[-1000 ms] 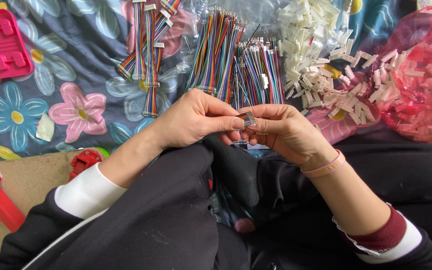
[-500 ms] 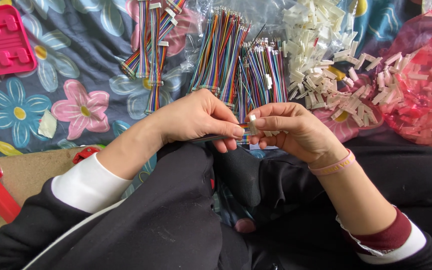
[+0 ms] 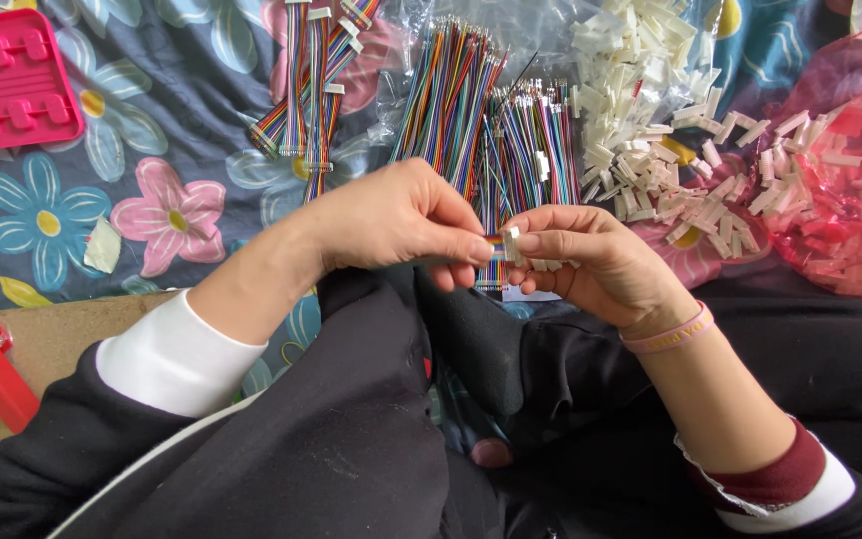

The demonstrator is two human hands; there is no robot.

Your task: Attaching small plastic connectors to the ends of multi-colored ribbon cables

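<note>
A short rainbow ribbon cable (image 3: 494,242) sits at picture centre, its end meeting a small white connector housing (image 3: 513,246). The left hand (image 3: 401,215) pinches the cable in a narrow fingertip grip; the right hand (image 3: 596,265) holds the housing and a few spare ones against its fingers. The cable looks light, limp and thin, the housing stiff and slippery, so each is best taken close to the joint. At twelve o'clock lie bundled coloured wires (image 3: 461,100), at one o'clock loose white housings (image 3: 641,90), at ten a pink tray (image 3: 12,80).
</note>
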